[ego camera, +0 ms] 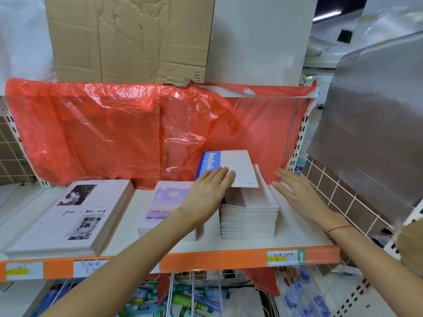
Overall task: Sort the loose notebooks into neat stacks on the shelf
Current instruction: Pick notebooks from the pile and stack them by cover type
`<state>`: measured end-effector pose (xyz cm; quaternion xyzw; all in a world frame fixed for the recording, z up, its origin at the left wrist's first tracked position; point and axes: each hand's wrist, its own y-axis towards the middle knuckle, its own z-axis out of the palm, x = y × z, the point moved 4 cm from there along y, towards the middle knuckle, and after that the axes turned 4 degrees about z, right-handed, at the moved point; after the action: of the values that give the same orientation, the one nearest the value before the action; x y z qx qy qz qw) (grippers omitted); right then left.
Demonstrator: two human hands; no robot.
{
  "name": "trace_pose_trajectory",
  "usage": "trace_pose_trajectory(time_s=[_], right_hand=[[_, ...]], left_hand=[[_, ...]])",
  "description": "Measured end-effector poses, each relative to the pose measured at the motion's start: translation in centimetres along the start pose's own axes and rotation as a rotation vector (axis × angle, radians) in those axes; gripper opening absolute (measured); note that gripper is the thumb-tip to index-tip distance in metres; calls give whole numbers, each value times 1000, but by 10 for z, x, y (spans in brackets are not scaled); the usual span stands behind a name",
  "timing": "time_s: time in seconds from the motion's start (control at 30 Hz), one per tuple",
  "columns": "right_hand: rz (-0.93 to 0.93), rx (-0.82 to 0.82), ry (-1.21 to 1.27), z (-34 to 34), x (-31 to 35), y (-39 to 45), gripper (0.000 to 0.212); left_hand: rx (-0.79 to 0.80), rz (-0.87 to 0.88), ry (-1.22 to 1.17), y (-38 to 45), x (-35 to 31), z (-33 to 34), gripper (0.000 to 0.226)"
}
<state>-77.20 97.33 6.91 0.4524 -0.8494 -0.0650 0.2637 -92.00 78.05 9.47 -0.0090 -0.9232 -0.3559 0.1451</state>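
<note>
A blue-and-white notebook (238, 167) marked "NoteBook" lies askew on top of a tall stack of thin notebooks (249, 216) at the right of the white shelf (302, 234). My left hand (210, 191) rests flat on that top notebook, fingers straight. My right hand (297, 191) hovers open just right of the stack, fingers extended; whether it touches the stack is unclear. To the left sits a lower stack with a purple cover (164, 204), partly hidden by my left arm. A stack of large "Time Memory" notebooks (75, 213) lies at the far left.
A red plastic sheet (128, 129) hangs behind the shelf, with cardboard (128, 37) above it. The shelf's orange front edge (206, 259) carries price labels. A wire grid panel (338, 195) bounds the right side. Wire baskets with packaged goods (196, 296) sit below.
</note>
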Motion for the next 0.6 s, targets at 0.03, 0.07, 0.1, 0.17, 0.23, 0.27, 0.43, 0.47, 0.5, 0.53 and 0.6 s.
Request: trace_pose_trajectory(time_s=[0.03, 0.07, 0.1, 0.17, 0.23, 0.27, 0.43, 0.47, 0.5, 0.53, 0.6], right_hand=[[4, -13, -11, -2, -4, -2, 75], [8, -29, -23, -4, -8, -4, 76], [18, -41, -36, -5, -12, -7, 74], [52, -50, -50, -9, -19, -12, 61], [72, -39, -63, -10, -27, -16, 51], [80, -27, -72, -10, -30, -18, 51], [90, -7, -76, -3, -39, -22, 68], [80, -9, -79, -1, -38, -22, 70], [68, -8, -87, -1, -36, -22, 70], [61, -6, -92, 0, -34, -22, 66], [53, -3, -89, 0, -29, -23, 57]], left_hand=[[17, 13, 3, 8, -5, 8, 44], [43, 21, 8, 15, -11, 16, 41], [67, 32, 13, 21, -16, 24, 41], [155, 59, 46, 27, -27, 40, 50], [237, 69, 67, 24, -35, 53, 50], [283, 74, 69, 22, -37, 57, 48], [401, 102, -97, 7, -32, 67, 54], [471, 94, -115, 6, -30, 66, 67], [529, 90, -135, 3, -29, 65, 76], [554, 80, -156, 2, -27, 64, 79], [558, 56, -190, 0, -25, 62, 69]])
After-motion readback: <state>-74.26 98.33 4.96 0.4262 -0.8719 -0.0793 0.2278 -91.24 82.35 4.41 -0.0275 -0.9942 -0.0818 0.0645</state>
